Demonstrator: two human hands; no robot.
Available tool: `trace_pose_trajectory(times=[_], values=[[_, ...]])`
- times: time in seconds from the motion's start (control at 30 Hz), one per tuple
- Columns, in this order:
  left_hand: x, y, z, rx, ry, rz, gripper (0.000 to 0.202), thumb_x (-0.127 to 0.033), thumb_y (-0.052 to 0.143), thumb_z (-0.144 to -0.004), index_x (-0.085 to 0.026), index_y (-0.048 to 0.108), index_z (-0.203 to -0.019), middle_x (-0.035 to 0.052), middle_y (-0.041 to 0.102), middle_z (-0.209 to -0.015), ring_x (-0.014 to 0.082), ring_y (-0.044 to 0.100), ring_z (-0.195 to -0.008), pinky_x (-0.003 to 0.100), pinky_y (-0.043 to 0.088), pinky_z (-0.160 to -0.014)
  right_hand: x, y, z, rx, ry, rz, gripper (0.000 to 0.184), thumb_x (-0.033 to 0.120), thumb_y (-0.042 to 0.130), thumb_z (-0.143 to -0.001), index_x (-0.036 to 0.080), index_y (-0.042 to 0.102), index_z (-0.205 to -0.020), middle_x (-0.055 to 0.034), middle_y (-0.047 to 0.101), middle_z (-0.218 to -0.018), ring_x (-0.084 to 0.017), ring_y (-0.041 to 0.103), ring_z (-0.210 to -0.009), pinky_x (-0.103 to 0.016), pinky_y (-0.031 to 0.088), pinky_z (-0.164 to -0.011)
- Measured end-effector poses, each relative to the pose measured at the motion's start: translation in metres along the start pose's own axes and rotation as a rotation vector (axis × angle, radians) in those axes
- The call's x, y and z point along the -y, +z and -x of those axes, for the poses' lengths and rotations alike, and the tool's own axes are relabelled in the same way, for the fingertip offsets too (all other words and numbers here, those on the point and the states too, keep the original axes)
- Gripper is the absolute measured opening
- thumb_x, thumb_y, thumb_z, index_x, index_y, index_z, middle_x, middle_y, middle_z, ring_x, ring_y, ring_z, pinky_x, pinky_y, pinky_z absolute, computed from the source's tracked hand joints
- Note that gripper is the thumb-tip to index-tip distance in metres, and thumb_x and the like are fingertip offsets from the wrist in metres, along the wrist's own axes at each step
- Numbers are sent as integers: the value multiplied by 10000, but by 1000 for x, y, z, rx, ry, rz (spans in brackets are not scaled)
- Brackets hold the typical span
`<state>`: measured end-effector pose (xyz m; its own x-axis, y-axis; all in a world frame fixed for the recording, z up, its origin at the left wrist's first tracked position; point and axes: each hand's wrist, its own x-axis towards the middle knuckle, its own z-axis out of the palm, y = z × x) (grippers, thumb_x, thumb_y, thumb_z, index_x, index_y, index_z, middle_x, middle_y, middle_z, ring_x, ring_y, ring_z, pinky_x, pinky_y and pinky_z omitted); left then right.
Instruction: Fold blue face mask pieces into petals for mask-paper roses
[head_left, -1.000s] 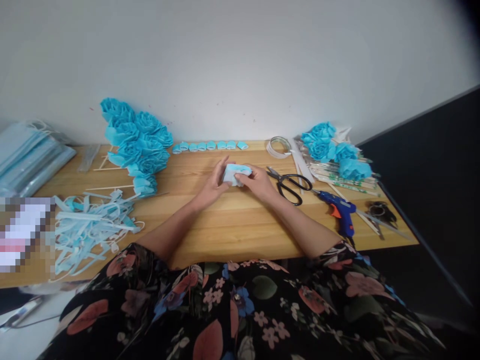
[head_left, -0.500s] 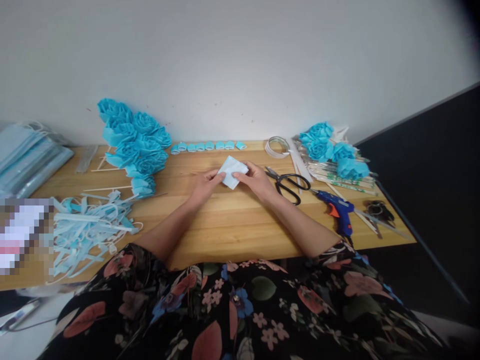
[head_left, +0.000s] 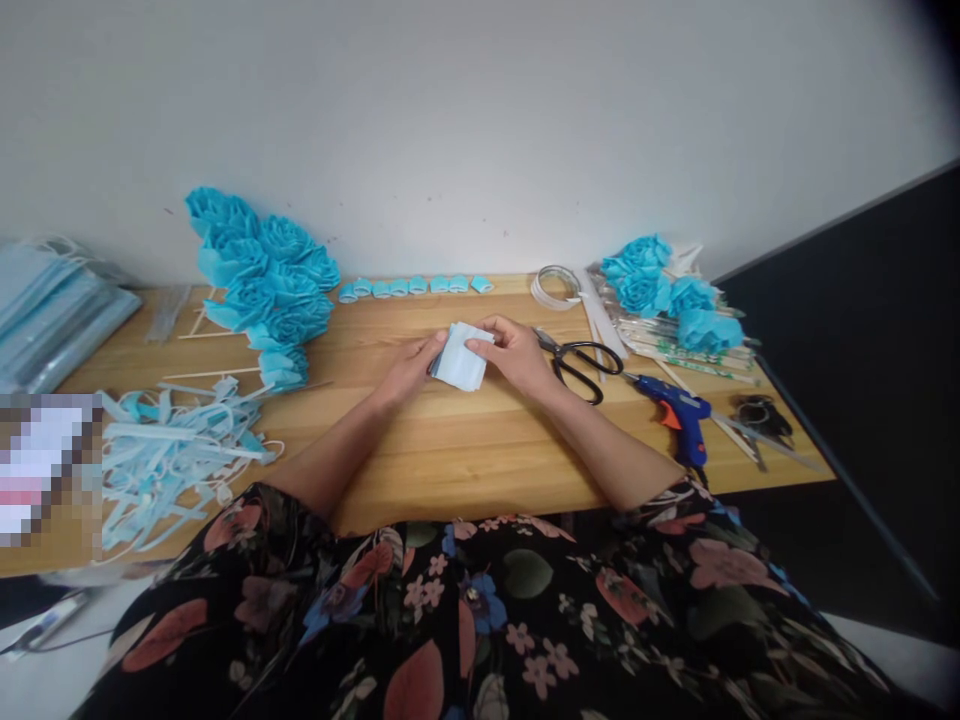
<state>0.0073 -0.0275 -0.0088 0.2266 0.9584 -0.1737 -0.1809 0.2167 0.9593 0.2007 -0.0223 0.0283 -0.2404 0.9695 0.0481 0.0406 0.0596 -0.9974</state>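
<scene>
Two bare hands meet over the middle of a wooden table [head_left: 465,450], both pinching one small pale-blue folded sheet [head_left: 459,362] held just above the wood. The left hand [head_left: 409,368] has its grip closed on the sheet's left edge. The right hand [head_left: 517,355] has its grip closed on the upper right corner, thumb on top. The sheet looks thin and layered, so if either pinch slackens, the fold would likely spring open or the layers slide apart. Black scissors [head_left: 577,362] lie just beside the right hand, blades toward it; a sideways sweep of that wrist could knock or catch them. A blue glue gun [head_left: 679,412] sits farther right, near the front edge, where the right forearm might nudge it off. Along the wall runs a row of small blue rolls [head_left: 412,287], with a cluster of blue flowers [head_left: 259,285] on sticks to the left and more flowers [head_left: 664,295] to the right. A heap of cut strips [head_left: 176,450] and a stack of masks [head_left: 52,315] fill the far left. Nothing lies between the two hands and the person's body.
</scene>
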Motion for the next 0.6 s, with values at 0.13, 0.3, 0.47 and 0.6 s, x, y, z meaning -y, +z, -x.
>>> trace_pose_trajectory(times=[0.13,0.3,0.47,0.6], values=[[-2,0,0,73,22,-21,632,-706,791,-705,-131,768,-965,61,721,-838,142,589,-706,258,452,-666,-2,0,-1,-9,4,-10,324,447,794,-720,195,671,-882,10,688,-804,-143,593,-720,-296,482,-716],[-2,0,-1,110,5,-35,570,-622,837,-698,-138,783,-993,52,745,-842,141,619,-712,262,463,-710,-5,-1,-4,-27,-17,15,340,487,793,-713,191,681,-836,12,681,-775,-139,570,-688,-283,471,-683],[-6,4,-4,78,-11,-47,534,-593,834,-708,-132,775,-971,43,745,-810,138,619,-701,252,461,-699,-10,-3,-6,-66,-39,46,314,496,739,-761,186,712,-804,14,675,-747,-134,545,-684,-273,438,-678],[-16,6,2,9,-115,-37,389,-481,781,-813,-116,752,-945,54,747,-817,131,608,-682,247,474,-676,-11,-7,-8,-129,-50,38,313,497,722,-786,184,735,-785,5,685,-771,-145,561,-726,-285,441,-726]])
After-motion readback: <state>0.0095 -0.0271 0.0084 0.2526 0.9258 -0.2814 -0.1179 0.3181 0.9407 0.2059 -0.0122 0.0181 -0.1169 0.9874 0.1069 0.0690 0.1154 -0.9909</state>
